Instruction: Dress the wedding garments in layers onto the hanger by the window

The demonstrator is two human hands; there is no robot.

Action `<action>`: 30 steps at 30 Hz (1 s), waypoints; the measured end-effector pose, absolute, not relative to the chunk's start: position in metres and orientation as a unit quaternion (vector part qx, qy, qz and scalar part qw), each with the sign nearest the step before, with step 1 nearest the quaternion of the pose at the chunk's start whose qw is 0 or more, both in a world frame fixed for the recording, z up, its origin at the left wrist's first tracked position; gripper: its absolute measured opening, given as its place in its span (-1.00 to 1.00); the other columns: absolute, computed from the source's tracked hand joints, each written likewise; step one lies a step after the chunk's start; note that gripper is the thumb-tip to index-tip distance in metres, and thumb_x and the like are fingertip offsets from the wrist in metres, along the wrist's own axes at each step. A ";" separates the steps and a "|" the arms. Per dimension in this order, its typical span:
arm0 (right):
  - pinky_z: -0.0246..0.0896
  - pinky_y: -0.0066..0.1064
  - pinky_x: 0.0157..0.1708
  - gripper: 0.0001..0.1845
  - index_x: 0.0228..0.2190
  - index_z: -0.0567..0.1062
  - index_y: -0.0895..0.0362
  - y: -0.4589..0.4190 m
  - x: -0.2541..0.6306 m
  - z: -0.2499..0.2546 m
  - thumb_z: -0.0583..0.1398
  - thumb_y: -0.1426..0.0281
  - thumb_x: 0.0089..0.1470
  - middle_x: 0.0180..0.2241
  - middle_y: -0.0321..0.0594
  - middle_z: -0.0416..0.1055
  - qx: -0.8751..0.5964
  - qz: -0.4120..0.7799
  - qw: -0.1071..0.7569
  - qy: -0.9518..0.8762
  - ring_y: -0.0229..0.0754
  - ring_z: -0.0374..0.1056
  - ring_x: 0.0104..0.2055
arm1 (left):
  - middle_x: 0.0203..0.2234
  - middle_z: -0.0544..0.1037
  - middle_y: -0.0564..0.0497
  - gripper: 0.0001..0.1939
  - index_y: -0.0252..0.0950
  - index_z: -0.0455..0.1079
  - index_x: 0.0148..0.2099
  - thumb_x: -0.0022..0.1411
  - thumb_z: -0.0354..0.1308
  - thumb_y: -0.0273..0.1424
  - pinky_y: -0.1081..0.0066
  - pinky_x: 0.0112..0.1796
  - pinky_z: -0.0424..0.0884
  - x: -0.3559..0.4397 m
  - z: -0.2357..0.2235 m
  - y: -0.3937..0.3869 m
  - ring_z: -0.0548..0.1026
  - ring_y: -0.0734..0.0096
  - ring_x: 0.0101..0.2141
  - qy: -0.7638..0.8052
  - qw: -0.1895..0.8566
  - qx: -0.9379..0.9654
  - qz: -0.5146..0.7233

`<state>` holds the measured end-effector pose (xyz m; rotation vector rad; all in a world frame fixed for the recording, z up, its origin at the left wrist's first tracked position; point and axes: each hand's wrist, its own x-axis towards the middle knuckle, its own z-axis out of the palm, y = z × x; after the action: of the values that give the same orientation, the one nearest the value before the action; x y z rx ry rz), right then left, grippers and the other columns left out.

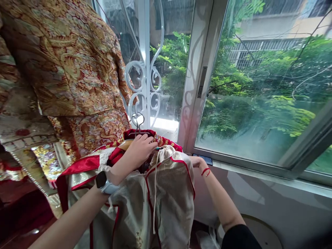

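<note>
A cream satin garment or cover with red piping and white drawstrings hangs in front of me, its top bunched and open. A metal hanger hook rises from a red, gold-patterned fabric edge behind it. My left hand, wearing a watch, lies over the opening just below the hook. Its fingers are bent and close together, and what they grip is hidden. My right hand reaches behind the cream fabric's right side, its fingers out of sight. A red string bracelet circles that wrist.
A gold and red embroidered robe hangs at the left. A white scrolled metal grille and a sliding window stand behind. A phone-like dark flat object lies on the sill beside my right wrist.
</note>
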<state>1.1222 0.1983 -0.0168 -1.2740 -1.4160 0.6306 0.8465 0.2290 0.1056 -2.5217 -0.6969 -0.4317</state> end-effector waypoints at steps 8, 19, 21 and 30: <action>0.34 -0.38 -0.43 -0.72 -0.46 0.55 0.15 0.165 1.142 -0.011 0.18 0.21 0.07 -0.50 -0.24 0.51 -0.537 0.191 0.536 -0.623 -0.16 0.40 -0.45 | -0.33 0.54 -0.09 -0.70 -0.28 0.47 -0.25 0.39 -0.09 -0.44 0.24 -0.25 0.15 0.847 0.101 0.234 0.35 0.18 -0.27 -0.239 0.232 -0.921 -0.204; 0.30 -0.35 -0.23 -0.64 -0.26 0.53 0.12 0.150 1.149 0.099 -0.06 0.49 0.30 -0.33 -0.12 0.49 -0.498 -0.421 0.482 -0.585 -0.16 0.40 -0.26 | -0.29 0.59 -0.07 -0.75 -0.25 0.51 -0.20 0.33 -0.02 -0.46 0.23 -0.27 0.16 0.862 0.104 0.235 0.36 0.13 -0.25 -0.252 0.238 -0.917 -0.196; 0.29 -0.36 -0.24 -0.66 -0.22 0.53 0.11 0.131 1.153 0.103 -0.04 0.51 0.30 -0.33 -0.12 0.50 -0.490 -0.448 0.428 -0.613 -0.18 0.39 -0.29 | -0.31 0.59 -0.08 -0.73 -0.25 0.51 -0.22 0.34 -0.04 -0.45 0.24 -0.28 0.17 0.865 0.105 0.234 0.35 0.14 -0.27 -0.270 0.233 -0.912 -0.201; 0.31 -0.38 -0.27 -0.64 0.00 0.36 0.09 0.059 1.141 -0.006 0.16 0.38 0.14 -0.31 -0.23 0.51 -0.640 -0.059 0.430 -0.634 -0.17 0.44 -0.32 | -0.23 0.59 -0.09 -0.65 -0.20 0.52 -0.04 0.36 -0.09 -0.40 0.18 -0.26 0.19 0.863 0.098 0.241 0.35 0.10 -0.27 -0.259 0.197 -0.915 -0.238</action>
<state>1.1406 0.0594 -0.0057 -1.5973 -1.5813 -0.1474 0.8628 0.2413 0.0980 -2.5625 -0.7243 -0.6678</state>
